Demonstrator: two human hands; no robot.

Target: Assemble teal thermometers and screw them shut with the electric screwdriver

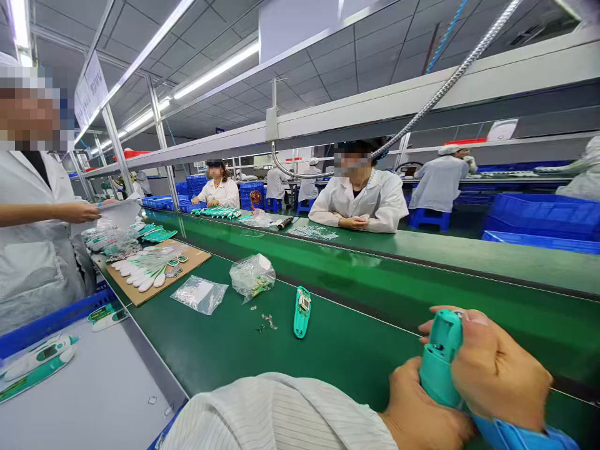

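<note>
At the right, my left hand (419, 406) is wrapped around the lower part of a teal plastic casing (440, 369), its arm in a white striped sleeve. The casing stands roughly upright and shows a hollow recess at its top end. My right hand (501, 369) closes on the casing's upper part, thumb and fingers at the top edge. Whether something small is pinched there, I cannot tell. A blue band or cuff shows at the right wrist. On the green bench, to the left of both hands, lies a teal half-shell (302, 312) with electronic parts inside.
Small loose parts (269, 320), a clear bag of parts (253, 277) and a flat clear bag (200, 294) lie on the bench. Cardboard (194, 257) bears white-and-green pieces. A blue-edged bin (94, 375) stands left. Co-workers in white coats are left and opposite; a metal hose (450, 78) hangs overhead.
</note>
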